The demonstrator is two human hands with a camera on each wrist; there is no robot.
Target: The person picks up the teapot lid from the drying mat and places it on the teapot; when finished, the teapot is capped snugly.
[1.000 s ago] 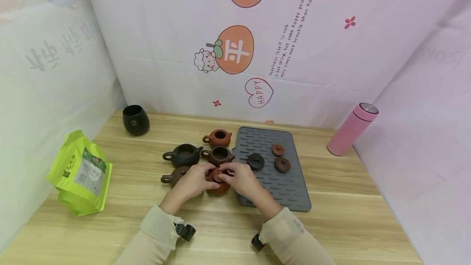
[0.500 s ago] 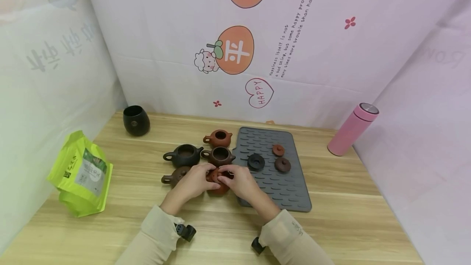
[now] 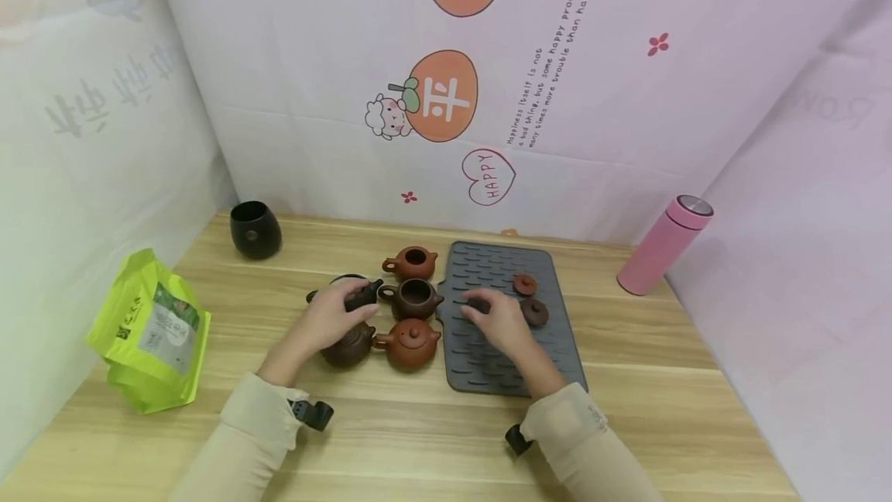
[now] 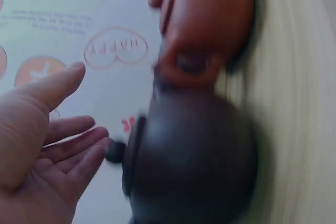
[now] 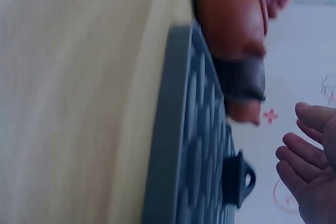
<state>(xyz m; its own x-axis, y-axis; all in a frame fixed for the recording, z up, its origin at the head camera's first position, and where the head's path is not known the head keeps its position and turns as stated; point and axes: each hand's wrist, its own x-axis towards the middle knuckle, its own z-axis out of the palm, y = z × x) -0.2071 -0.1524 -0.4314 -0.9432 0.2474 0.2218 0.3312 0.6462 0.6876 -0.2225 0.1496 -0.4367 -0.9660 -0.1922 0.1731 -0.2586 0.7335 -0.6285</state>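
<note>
My left hand (image 3: pixel 327 320) hovers over the black teapot (image 3: pixel 364 297), hiding most of it. In the left wrist view its fingers are loosely bent and hold nothing, beside the knob of a lidded dark brown teapot (image 4: pixel 194 156). Next to that stands a reddish clay teapot (image 3: pixel 411 345) with its lid on. My right hand (image 3: pixel 500 320) reaches over the grey mat (image 3: pixel 488 374), close above a black lid (image 5: pixel 239 179) with a ring-shaped handle. Its fingers are relaxed and apart from the lid in the right wrist view.
A lidless brown teapot (image 3: pixel 416 298) and a lidless small red teapot (image 3: pixel 411 262) stand behind. On the mat lie a red lid (image 3: pixel 525 284) and a brown lid (image 3: pixel 534 312). Around are a black cup (image 3: pixel 255 231), a green bag (image 3: pixel 153 331) and a pink bottle (image 3: pixel 662 246).
Both hands have left the reddish teapot, whose lid now sits in place. The left hand moved left to the black teapot; the right moved right over the black lid.
</note>
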